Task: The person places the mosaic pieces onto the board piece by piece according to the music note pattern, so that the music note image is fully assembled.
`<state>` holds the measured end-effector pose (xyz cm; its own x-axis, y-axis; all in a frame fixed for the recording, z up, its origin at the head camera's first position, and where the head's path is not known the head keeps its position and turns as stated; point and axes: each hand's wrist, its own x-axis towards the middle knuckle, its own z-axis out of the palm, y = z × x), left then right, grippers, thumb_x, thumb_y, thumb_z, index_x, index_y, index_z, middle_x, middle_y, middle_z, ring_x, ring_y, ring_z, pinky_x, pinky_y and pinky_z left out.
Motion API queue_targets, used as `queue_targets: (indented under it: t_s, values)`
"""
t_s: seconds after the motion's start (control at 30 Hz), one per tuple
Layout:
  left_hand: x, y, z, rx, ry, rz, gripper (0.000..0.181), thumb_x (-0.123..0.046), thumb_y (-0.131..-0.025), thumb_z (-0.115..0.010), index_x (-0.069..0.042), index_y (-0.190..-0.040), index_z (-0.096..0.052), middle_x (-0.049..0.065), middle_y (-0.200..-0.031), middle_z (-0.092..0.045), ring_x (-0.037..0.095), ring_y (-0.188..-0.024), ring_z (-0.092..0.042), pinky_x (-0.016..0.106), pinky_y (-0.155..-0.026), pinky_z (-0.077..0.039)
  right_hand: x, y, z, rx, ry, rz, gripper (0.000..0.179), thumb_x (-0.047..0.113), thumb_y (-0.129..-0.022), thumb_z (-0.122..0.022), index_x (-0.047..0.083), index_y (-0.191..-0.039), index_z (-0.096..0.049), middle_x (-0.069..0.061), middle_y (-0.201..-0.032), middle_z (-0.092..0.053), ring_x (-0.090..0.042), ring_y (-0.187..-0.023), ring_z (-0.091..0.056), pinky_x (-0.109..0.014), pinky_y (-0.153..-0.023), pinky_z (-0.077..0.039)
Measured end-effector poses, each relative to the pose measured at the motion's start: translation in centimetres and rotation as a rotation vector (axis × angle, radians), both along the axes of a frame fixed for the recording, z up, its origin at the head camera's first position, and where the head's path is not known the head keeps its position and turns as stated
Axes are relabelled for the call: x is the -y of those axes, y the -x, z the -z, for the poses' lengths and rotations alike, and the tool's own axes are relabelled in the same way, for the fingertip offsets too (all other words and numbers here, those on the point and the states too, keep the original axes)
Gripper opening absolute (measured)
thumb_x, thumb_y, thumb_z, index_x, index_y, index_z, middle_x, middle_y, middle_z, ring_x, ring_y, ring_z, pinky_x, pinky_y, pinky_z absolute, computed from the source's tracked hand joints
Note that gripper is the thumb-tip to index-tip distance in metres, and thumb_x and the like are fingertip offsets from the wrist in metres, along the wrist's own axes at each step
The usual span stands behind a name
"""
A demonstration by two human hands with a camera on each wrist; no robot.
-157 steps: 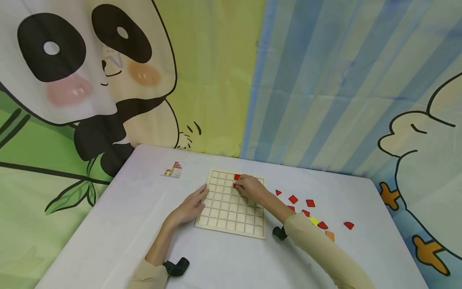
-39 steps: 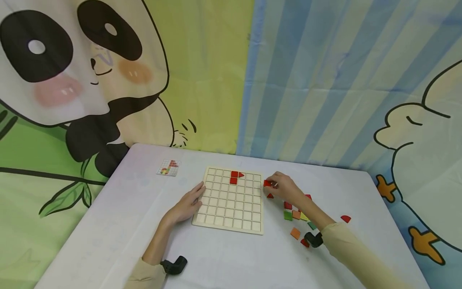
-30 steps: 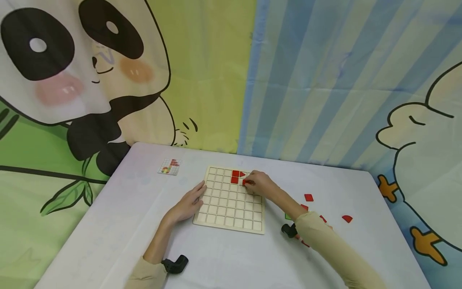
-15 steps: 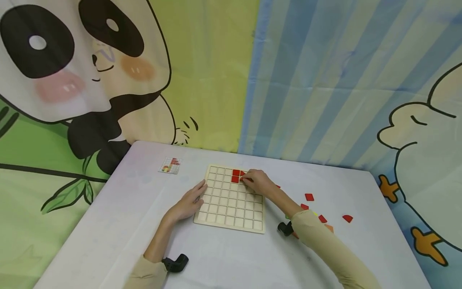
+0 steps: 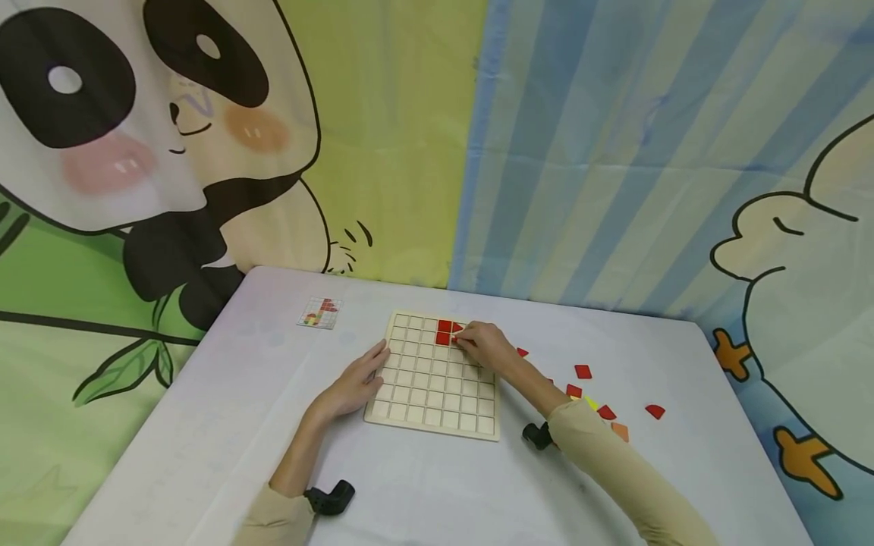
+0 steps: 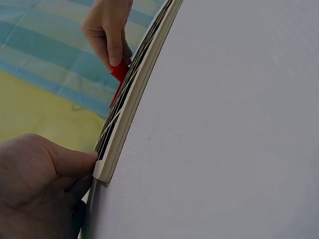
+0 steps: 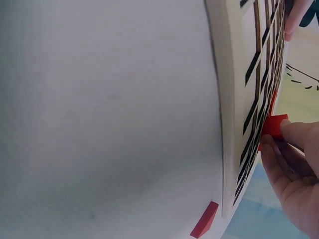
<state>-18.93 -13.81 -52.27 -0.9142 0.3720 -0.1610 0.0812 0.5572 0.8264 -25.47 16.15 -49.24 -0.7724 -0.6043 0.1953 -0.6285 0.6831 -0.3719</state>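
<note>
A pale wooden board with a grid of square cells lies mid-table. Two red square tiles sit one below the other near its far edge, with a red triangular tile right of the upper one. My right hand pinches a red tile between thumb and fingers at the cell beside the lower square. Its full shape is hidden by the fingertips. My left hand rests against the board's left edge, fingers extended, the thumb touching the rim in the left wrist view.
A small card printed with a coloured grid picture lies left of the board. Loose tiles lie to the right, among them a red square, a red quarter-round and an orange tile. My right forearm covers part of them.
A red triangle has joined the two squares. My right hand picked up another red tile from the table's right and brought it left onto the board. My left hand stays at the edge.
</note>
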Motion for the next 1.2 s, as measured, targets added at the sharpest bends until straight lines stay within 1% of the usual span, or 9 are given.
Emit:
queue_targets:
  t_s: [0.13, 0.3, 0.53, 0.67, 0.8, 0.87, 0.97, 1.1, 1.2]
  values:
    - [0.1, 0.0, 0.0, -0.001, -0.001, -0.001, 0.059, -0.004, -0.105, -0.047, 0.003, -0.161, -0.027, 0.014, -0.174, -0.011, 0.042, -0.160, -0.009, 0.063, -0.128, -0.012, 0.2, -0.1, 0.0, 0.001, -0.019, 0.017, 0.018, 0.005, -0.097, -0.069, -0.002, -0.109, -0.079, -0.016, -0.101, -0.077, -0.028, -0.092, -0.073, -0.034, -0.078, -0.062]
    - [0.1, 0.0, 0.3, 0.003, -0.008, 0.000, 0.059, -0.004, -0.105, -0.047, 0.003, -0.161, -0.027, 0.015, -0.174, -0.011, 0.042, -0.160, -0.008, 0.063, -0.128, -0.012, 0.7, 0.0, 0.0, 0.035, -0.036, 0.060, 0.017, 0.005, -0.097, -0.069, -0.003, -0.109, -0.079, -0.015, -0.097, -0.074, -0.026, -0.085, -0.070, -0.029, -0.070, -0.059]
    - [0.0, -0.1, 0.6, -0.004, -0.015, 0.001, 0.059, -0.003, -0.105, -0.046, 0.003, -0.160, -0.028, 0.015, -0.174, -0.011, 0.040, -0.160, -0.009, 0.061, -0.128, -0.012, 0.9, 0.0, 0.0, 0.076, -0.033, 0.115, 0.012, 0.004, -0.095, -0.072, -0.001, -0.102, -0.080, -0.014, -0.095, -0.075, -0.027, -0.089, -0.072, -0.035, -0.076, -0.062]
    - [-0.1, -0.1, 0.4, -0.004, -0.017, 0.002, 0.059, -0.003, -0.105, -0.046, 0.004, -0.160, -0.028, 0.016, -0.174, -0.011, 0.040, -0.160, -0.009, 0.060, -0.128, -0.012, 0.7, 0.0, 0.0, 0.046, -0.073, 0.090, 0.008, 0.003, -0.095, -0.072, 0.002, -0.096, -0.080, -0.012, -0.092, -0.073, -0.025, -0.086, -0.070, -0.033, -0.075, -0.061]
    - [-0.1, 0.0, 0.3, -0.005, -0.017, 0.003, 0.058, -0.003, -0.105, -0.046, 0.004, -0.160, -0.028, 0.016, -0.174, -0.012, 0.040, -0.160, -0.009, 0.060, -0.129, -0.012, 0.5, -0.6, -0.7, 0.006, -0.134, 0.016, 0.011, 0.003, -0.095, -0.071, 0.000, -0.100, -0.080, -0.017, -0.104, -0.074, -0.030, -0.097, -0.070, -0.040, -0.087, -0.060]
    - [-0.2, -0.1, 0.3, -0.010, -0.018, 0.008, 0.058, -0.002, -0.105, -0.046, 0.005, -0.160, -0.027, 0.017, -0.174, -0.011, 0.040, -0.160, -0.009, 0.059, -0.129, -0.013, 0.3, -1.4, -1.1, 0.020, -0.134, 0.015, 0.016, 0.004, -0.096, -0.071, -0.002, -0.109, -0.078, -0.021, -0.116, -0.072, -0.036, -0.108, -0.067, -0.046, -0.094, -0.058]
    - [-0.2, -0.1, 0.3, -0.014, -0.018, 0.013, 0.059, -0.002, -0.105, -0.046, 0.005, -0.160, -0.027, 0.017, -0.174, -0.011, 0.040, -0.160, -0.009, 0.059, -0.129, -0.012, -0.2, -3.3, -1.7, 0.095, -0.077, 0.048, 0.027, 0.006, -0.097, -0.070, -0.004, -0.122, -0.073, -0.025, -0.130, -0.066, -0.042, -0.121, -0.062, -0.051, -0.100, -0.055]
    - [-0.1, -0.1, 0.3, -0.015, -0.009, 0.002, 0.059, -0.003, -0.105, -0.047, 0.004, -0.160, -0.027, 0.016, -0.174, -0.011, 0.041, -0.160, -0.009, 0.061, -0.128, -0.012, -1.1, -6.8, -1.8, 0.168, -0.029, 0.021, 0.030, 0.007, -0.097, -0.071, -0.004, -0.124, -0.071, -0.021, -0.129, -0.067, -0.040, -0.122, -0.062, -0.050, -0.099, -0.057]
    - [0.0, 0.0, 0.3, -0.013, 0.005, -0.002, 0.059, -0.004, -0.105, -0.047, 0.003, -0.160, -0.028, 0.015, -0.174, -0.011, 0.041, -0.160, -0.009, 0.062, -0.128, -0.013, -2.0, -9.2, -1.4, 0.180, -0.061, -0.026, 0.028, 0.009, -0.095, -0.074, -0.002, -0.121, -0.074, -0.017, -0.125, -0.070, -0.035, -0.119, -0.065, -0.046, -0.097, -0.058]
